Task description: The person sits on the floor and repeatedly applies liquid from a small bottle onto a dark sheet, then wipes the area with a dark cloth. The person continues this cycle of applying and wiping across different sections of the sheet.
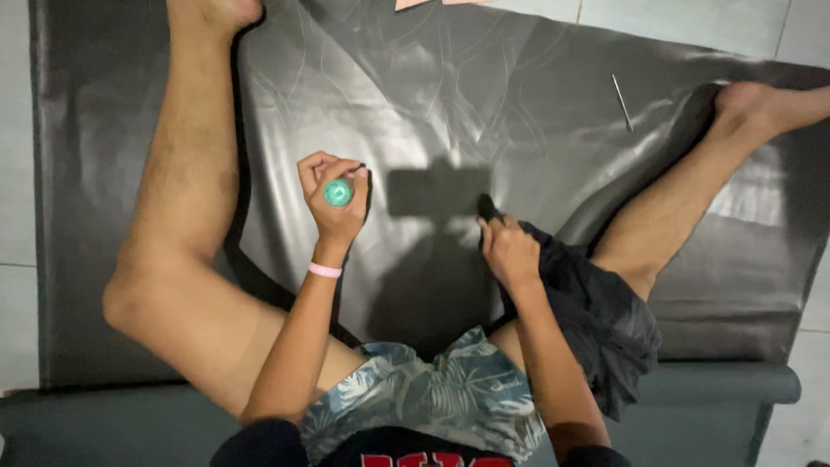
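I sit on a floor with a big sheet of dark grey shiny material (450,95) spread under my bare legs. My left hand (333,201), with a pink band at the wrist, is closed around a small round green object (338,193) held above the sheet. My right hand (508,251) rests on a bunched piece of dark fabric (596,307) lying over my right thigh, and its fingers pinch a small dark thing (487,207) at the fabric's edge; what that thing is stays unclear.
A thin metal rod (622,102) lies on the sheet at the upper right, near my right foot (761,104). Pale floor tiles (692,22) border the sheet. A dark rolled edge (735,385) runs along the near side.
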